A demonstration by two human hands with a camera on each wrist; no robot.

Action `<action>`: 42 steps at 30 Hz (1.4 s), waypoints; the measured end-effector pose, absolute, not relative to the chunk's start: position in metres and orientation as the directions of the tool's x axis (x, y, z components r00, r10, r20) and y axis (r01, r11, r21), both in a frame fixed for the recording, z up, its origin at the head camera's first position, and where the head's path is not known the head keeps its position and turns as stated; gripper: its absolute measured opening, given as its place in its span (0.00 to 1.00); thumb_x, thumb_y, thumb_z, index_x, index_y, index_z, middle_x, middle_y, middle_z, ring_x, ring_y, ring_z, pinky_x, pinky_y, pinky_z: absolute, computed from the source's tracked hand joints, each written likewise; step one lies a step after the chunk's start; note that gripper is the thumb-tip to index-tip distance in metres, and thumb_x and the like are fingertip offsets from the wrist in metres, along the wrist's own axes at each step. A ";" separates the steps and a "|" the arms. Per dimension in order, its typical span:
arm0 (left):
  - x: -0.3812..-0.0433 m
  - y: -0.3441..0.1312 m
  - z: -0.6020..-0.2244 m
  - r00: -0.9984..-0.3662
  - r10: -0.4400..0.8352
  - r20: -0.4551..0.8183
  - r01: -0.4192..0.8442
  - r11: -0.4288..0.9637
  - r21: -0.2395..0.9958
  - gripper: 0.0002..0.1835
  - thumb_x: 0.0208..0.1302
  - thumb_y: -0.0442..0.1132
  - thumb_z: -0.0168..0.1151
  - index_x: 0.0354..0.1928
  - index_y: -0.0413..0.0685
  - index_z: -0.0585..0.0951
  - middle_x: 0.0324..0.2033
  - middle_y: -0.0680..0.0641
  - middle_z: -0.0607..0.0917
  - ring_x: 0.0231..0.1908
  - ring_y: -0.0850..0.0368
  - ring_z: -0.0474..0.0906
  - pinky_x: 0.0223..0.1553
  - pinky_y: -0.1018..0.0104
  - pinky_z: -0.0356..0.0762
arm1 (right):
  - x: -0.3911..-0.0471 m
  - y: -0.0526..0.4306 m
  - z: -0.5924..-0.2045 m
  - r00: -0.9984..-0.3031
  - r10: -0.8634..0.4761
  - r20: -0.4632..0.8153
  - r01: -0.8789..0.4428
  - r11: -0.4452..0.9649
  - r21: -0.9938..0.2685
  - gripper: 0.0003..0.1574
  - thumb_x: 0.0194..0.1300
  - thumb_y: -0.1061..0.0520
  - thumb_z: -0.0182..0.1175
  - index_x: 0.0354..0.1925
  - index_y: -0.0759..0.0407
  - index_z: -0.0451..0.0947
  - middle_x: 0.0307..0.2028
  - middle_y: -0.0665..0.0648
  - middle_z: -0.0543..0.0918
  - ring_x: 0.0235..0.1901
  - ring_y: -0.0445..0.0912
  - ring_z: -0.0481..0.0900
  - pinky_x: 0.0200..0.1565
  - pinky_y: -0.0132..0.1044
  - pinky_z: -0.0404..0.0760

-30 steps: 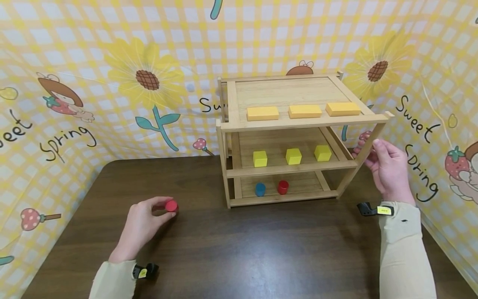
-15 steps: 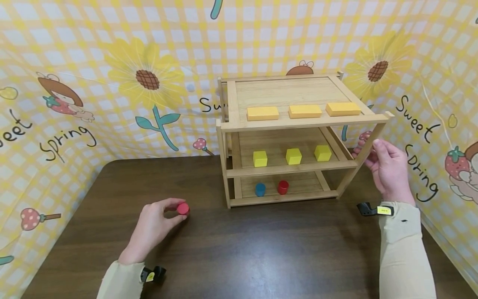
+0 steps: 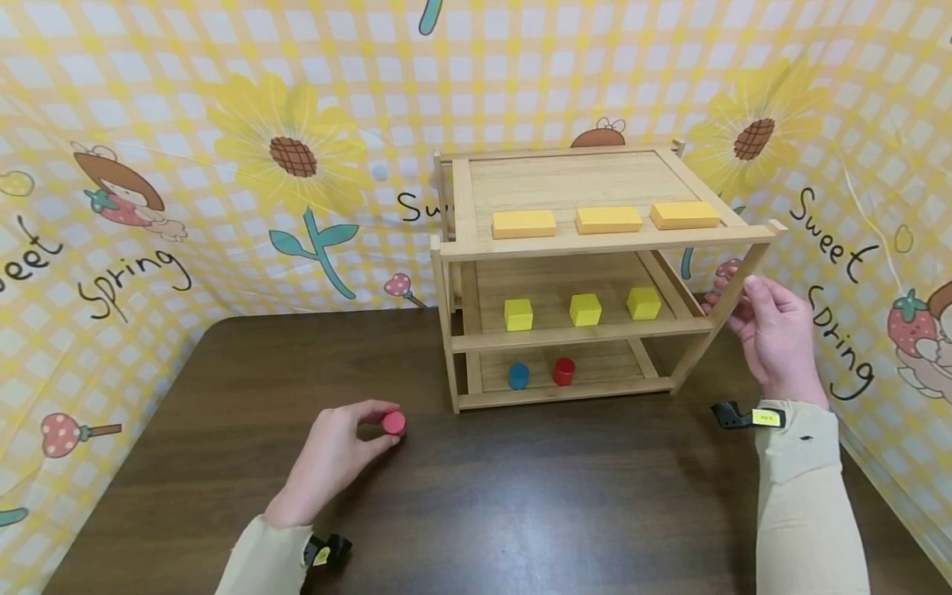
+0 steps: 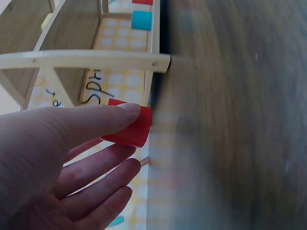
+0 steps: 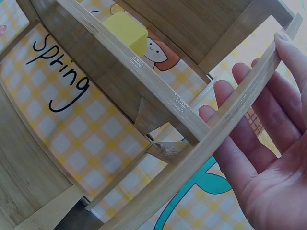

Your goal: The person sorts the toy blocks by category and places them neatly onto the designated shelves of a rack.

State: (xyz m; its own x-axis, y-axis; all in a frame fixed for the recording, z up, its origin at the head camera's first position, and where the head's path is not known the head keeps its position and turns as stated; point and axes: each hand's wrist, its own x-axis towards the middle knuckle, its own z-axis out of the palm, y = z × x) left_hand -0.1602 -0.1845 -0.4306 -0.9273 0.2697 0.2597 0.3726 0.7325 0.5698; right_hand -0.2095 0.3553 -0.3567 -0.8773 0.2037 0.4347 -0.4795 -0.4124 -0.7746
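Note:
In the head view my left hand (image 3: 340,446) is left of the wooden shelf rack (image 3: 580,243), low over the dark table. Its thumb and fingers pinch a small red cylinder block (image 3: 394,423); the left wrist view shows the thumb lying across the red cylinder's side, the lower fingers loosely bent. My right hand (image 3: 777,335) holds the rack's right front post (image 5: 240,103), thumb on one side and fingertips curled round the other. On the bottom shelf stand a blue cylinder block (image 3: 518,377) and another red cylinder block (image 3: 564,372).
Three yellow cubes (image 3: 585,310) line the middle shelf. Three orange-yellow oblong blocks (image 3: 608,220) lie along the top shelf's front. A yellow checked cloth (image 3: 335,107) hangs behind and beside the brown table (image 3: 476,504).
My left hand has moved right across the table, toward the rack, with the red cylinder block between its fingers. The right hand stays on the post.

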 end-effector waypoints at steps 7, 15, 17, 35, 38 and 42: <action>-0.159 -0.168 -0.434 -0.924 0.302 0.236 0.383 0.720 0.578 0.19 0.54 0.36 0.81 0.49 0.48 0.89 0.40 0.57 0.89 0.44 0.59 0.85 0.49 0.54 0.83 | -0.209 0.356 -0.356 -0.882 0.207 0.423 -0.471 -0.413 -0.779 0.20 0.74 0.62 0.59 0.52 0.82 0.77 0.48 0.66 0.85 0.42 0.53 0.87 0.46 0.43 0.87; -0.157 -0.149 -0.436 -0.899 0.356 0.253 0.436 0.687 0.581 0.18 0.52 0.34 0.81 0.46 0.50 0.89 0.38 0.61 0.87 0.42 0.64 0.84 0.48 0.58 0.84 | -0.209 0.356 -0.356 -0.884 0.209 0.417 -0.467 -0.403 -0.787 0.22 0.75 0.61 0.60 0.54 0.83 0.76 0.49 0.66 0.84 0.42 0.53 0.87 0.47 0.44 0.86; -0.155 -0.143 -0.437 -0.892 0.374 0.255 0.451 0.683 0.575 0.17 0.52 0.35 0.81 0.46 0.51 0.89 0.37 0.62 0.87 0.41 0.64 0.84 0.48 0.59 0.84 | -0.209 0.356 -0.357 -0.887 0.211 0.412 -0.462 -0.406 -0.788 0.21 0.74 0.61 0.60 0.53 0.82 0.78 0.49 0.66 0.84 0.41 0.53 0.87 0.46 0.44 0.86; -0.149 -0.096 -0.444 -0.823 0.509 0.252 0.552 0.612 0.567 0.16 0.58 0.39 0.79 0.49 0.50 0.89 0.45 0.55 0.88 0.48 0.62 0.83 0.52 0.62 0.82 | -0.209 0.356 -0.358 -0.885 0.211 0.414 -0.465 -0.421 -0.779 0.18 0.74 0.62 0.61 0.49 0.80 0.80 0.49 0.67 0.84 0.42 0.53 0.87 0.46 0.44 0.86; -0.148 -0.087 -0.444 -0.815 0.522 0.250 0.560 0.600 0.572 0.16 0.59 0.40 0.78 0.50 0.50 0.89 0.45 0.55 0.88 0.49 0.62 0.83 0.53 0.62 0.82 | -0.209 0.356 -0.357 -0.886 0.215 0.411 -0.464 -0.403 -0.789 0.18 0.74 0.61 0.61 0.49 0.80 0.80 0.48 0.66 0.85 0.41 0.52 0.88 0.46 0.44 0.86; -0.148 -0.074 -0.444 -0.806 0.543 0.236 0.564 0.585 0.583 0.16 0.60 0.41 0.77 0.51 0.50 0.88 0.46 0.56 0.88 0.49 0.62 0.83 0.54 0.62 0.81 | -0.208 0.355 -0.356 -0.886 0.217 0.409 -0.463 -0.392 -0.795 0.19 0.74 0.61 0.60 0.51 0.79 0.80 0.48 0.66 0.84 0.39 0.52 0.88 0.45 0.43 0.87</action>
